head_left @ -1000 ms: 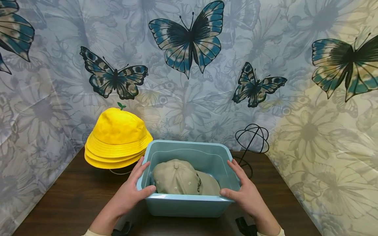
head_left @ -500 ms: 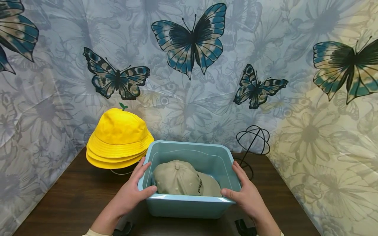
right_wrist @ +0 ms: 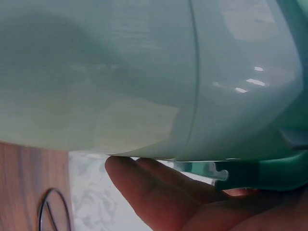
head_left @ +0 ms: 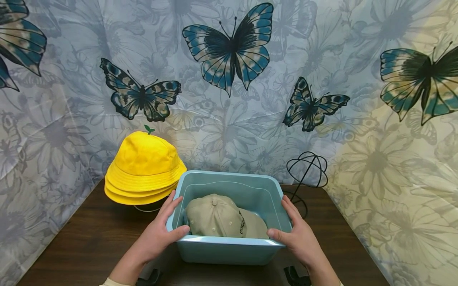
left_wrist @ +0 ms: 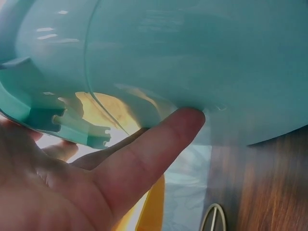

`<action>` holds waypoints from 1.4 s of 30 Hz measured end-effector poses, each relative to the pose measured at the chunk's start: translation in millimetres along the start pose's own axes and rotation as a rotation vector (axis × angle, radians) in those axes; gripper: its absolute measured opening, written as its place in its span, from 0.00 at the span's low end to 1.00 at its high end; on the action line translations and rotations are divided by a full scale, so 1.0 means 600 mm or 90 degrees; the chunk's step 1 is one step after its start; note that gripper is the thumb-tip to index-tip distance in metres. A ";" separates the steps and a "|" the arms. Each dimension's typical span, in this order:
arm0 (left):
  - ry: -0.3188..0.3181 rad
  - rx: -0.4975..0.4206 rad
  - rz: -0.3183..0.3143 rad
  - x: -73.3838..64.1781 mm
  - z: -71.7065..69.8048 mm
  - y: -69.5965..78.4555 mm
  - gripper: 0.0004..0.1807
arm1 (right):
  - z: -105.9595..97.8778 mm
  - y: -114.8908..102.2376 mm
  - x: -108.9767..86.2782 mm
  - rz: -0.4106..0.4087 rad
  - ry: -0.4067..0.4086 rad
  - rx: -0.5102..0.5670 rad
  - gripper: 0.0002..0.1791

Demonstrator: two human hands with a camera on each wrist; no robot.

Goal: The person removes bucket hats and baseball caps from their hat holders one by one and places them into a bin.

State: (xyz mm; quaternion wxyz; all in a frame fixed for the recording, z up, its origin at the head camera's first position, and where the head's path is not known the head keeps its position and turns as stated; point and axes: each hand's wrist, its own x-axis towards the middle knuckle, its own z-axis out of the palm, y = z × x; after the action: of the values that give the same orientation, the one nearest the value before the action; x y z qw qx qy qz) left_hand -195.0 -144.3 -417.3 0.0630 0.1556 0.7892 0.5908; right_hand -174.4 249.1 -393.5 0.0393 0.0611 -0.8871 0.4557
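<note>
One rectangular pale-blue plastic bin (head_left: 229,253), gripped at its sides by my left hand (head_left: 159,232) and right hand (head_left: 299,235); inside, one beige fabric baseball cap (head_left: 214,216), dark-lettered.

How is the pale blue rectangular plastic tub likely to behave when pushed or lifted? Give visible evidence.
The pale blue rectangular plastic tub probably stays stiff: its walls look undented where the left hand and right hand touch it. Its glossy, reflective surface may feel slippery. It should be fairly light, since just a beige fabric baseball cap shows inside.
</note>
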 end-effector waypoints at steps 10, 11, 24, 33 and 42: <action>-0.005 0.017 0.010 -0.001 -0.001 -0.002 0.41 | -0.004 -0.002 0.002 0.016 -0.015 0.007 0.57; -0.007 0.021 0.015 -0.002 -0.001 -0.001 0.40 | -0.005 -0.003 0.001 0.019 -0.017 0.008 0.57; -0.012 0.172 0.050 -0.002 -0.021 0.009 0.46 | -0.008 -0.009 0.006 0.033 -0.031 -0.017 0.57; 0.020 0.314 0.191 -0.011 -0.064 0.037 0.57 | -0.010 -0.009 0.006 0.036 -0.035 -0.013 0.57; 0.014 0.405 0.291 -0.017 -0.142 0.098 0.58 | -0.009 -0.006 0.006 0.030 -0.040 -0.004 0.56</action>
State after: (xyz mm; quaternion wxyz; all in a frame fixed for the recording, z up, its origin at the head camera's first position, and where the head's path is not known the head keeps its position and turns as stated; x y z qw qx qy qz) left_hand -199.4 -210.3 -337.0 -0.1300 0.3328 0.8786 0.3170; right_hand -177.2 251.3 -386.9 0.0009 0.0544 -0.8907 0.4514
